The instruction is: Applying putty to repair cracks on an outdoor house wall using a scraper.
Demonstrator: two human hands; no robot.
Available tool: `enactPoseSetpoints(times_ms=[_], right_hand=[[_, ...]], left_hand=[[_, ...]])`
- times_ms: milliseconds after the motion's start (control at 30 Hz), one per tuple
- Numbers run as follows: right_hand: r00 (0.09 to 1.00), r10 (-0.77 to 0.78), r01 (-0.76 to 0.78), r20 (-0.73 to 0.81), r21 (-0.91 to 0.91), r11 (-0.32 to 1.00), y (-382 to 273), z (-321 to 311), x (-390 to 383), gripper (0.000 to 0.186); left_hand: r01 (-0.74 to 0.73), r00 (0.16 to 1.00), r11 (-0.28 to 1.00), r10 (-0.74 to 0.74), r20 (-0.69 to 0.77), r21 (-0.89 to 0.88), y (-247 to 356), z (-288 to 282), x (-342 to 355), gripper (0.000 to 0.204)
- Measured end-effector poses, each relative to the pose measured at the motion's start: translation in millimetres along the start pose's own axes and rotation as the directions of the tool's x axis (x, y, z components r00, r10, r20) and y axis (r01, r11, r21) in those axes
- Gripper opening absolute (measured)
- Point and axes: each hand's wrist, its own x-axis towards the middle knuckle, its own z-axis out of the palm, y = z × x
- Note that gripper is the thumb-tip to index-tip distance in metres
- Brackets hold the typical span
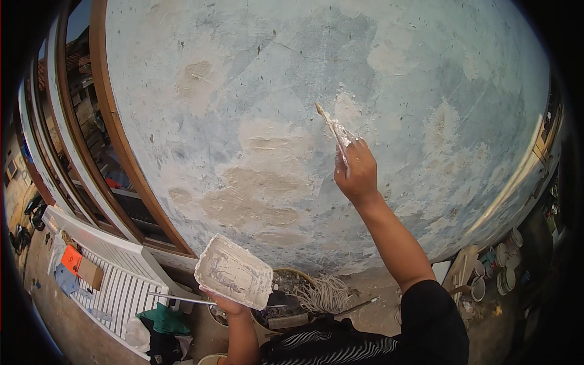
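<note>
Against the pale blue, patched wall [401, 152], my right hand [356, 164] grips a putty-smeared scraper [331, 126], its narrow tip pointing up-left at the wall near a fresh white smear. Whether the tip touches the surface, I cannot tell. My left hand [228, 304] holds a rectangular white tray [234, 267] from underneath, low in front of the wall; a thin coating of white putty lines the tray. Part of my left hand is hidden under it.
Wood-framed windows [106, 121] line the left. Below stands a white slatted bench [112, 304] bearing boxes and cloths. At the wall's foot lie a rope mop head [322, 295] and a dark-filled tub [286, 286]. Several buckets and pots [505, 280] stand at the lower right.
</note>
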Motion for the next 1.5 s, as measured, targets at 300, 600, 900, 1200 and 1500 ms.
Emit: enactPoseSetpoints(times_ms=[300, 600, 900, 1200, 1500], right_hand=[[0.959, -0.201, 0.217, 0.199, -0.063, 0.974, -12, 43, 0, 0.012], [0.978, -0.075, 0.076, 0.196, 0.003, 0.997, -11, 75, -16, 0.013], [0.976, 0.143, -0.176, 0.167, 0.205, 0.963, -17, 85, -28, 0.025], [0.977, -0.047, -0.023, 0.208, 0.319, 0.947, -26, 46, -32, 0.026], [0.995, -0.046, 0.052, 0.090, -0.069, 0.996, -18, 29, 14, 0.014]], left_hand=[[0.001, 0.992, 0.996, 0.011, -0.124, 0.094, -6, 2, 7, 0.079], [0.012, 0.985, 0.984, 0.019, -0.171, 0.178, -17, 5, 15, 0.081], [0.006, 0.991, 0.988, 0.015, -0.131, 0.154, -19, -9, 14, 0.078], [0.038, 0.999, 0.995, -0.039, -0.004, -0.094, 0, -23, 7, 0.075], [0.114, 0.989, 0.987, -0.101, 0.110, -0.115, 4, -27, 2, 0.078]])
